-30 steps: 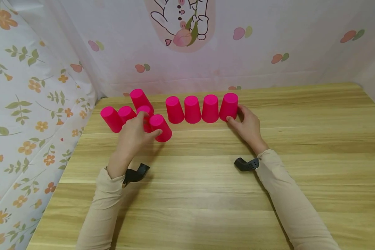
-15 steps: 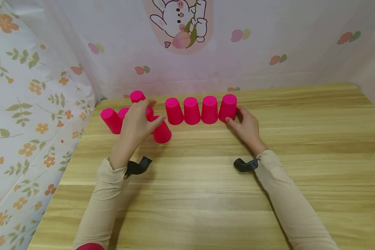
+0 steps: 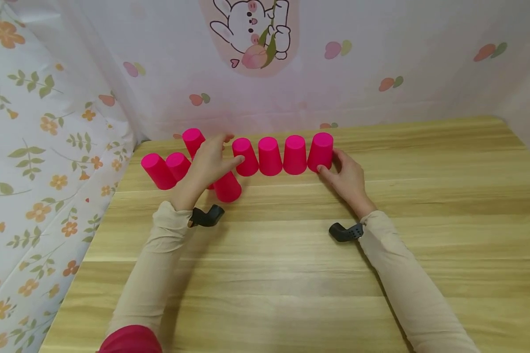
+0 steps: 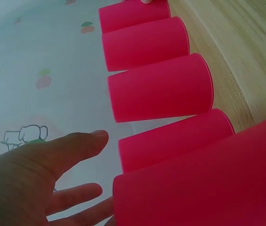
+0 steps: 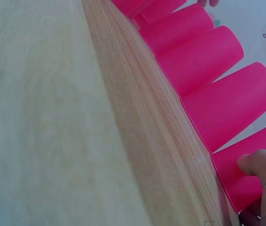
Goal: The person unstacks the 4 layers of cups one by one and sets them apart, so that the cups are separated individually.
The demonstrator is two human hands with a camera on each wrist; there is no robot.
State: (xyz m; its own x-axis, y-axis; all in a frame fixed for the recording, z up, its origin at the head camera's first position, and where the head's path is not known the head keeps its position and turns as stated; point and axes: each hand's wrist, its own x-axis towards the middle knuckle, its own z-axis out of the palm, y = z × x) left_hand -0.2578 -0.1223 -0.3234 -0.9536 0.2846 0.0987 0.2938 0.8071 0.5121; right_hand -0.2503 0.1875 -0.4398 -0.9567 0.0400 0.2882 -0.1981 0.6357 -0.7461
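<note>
Upside-down pink cups stand on the table. In the head view several form a row. My right hand holds the rightmost cup, thumb in front and fingers behind; the right wrist view shows the thumb on its side. My left hand hovers over the left group with fingers spread and nothing held. Its thumb tip appears in front of the row's leftmost cup; whether it touches is unclear. Below that hand stands a front cup. In the left wrist view, the left hand is beside the cups, fingers apart.
Two cups stand at the left, an outer cup and an inner cup, with a back cup behind. Another is mostly hidden under the left hand. Printed cloth hangs behind the wooden table. A crimson shape covers part of the left sleeve.
My left hand has let go of the front cup, lifted and moved right toward the row. The right hand stays on its cup. A crimson shape has come in at the bottom left.
</note>
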